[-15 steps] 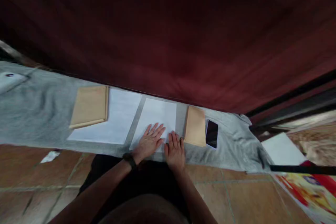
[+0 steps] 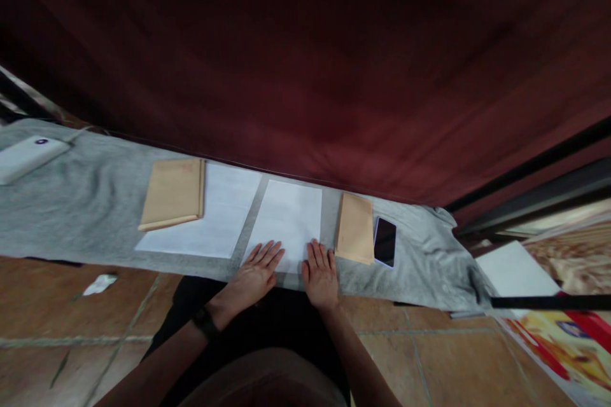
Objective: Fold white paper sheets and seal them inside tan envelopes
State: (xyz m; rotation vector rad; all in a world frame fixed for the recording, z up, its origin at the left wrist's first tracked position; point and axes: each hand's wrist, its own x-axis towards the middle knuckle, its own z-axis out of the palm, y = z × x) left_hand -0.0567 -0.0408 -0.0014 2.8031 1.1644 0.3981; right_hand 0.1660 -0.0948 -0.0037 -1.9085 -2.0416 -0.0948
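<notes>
A white sheet of paper (image 2: 289,216) lies flat on the grey cloth in front of me. My left hand (image 2: 252,276), with a dark band at the wrist, rests on its near left corner, fingers stretched out. At the near right corner, my right hand (image 2: 319,273) lies flat with its fingers extended over the paper's edge. Left of the sheet are larger white papers (image 2: 224,210), partly covered by a stack of brown envelopes (image 2: 174,192). To the right sits a smaller pile of brown envelopes (image 2: 356,226), beside a phone (image 2: 384,241) with a dark screen.
Grey cloth (image 2: 95,203) covers the narrow surface. A dark red curtain (image 2: 305,76) hangs right behind it. A white device (image 2: 31,156) with a cable lies far left. A scrap of paper (image 2: 99,284) is on the tiled floor (image 2: 443,362); a colourful bag (image 2: 563,343) stands right.
My left hand has slid back toward me and to the left across the sheet. My right hand has stayed nearly in place. The view has shifted slightly.
</notes>
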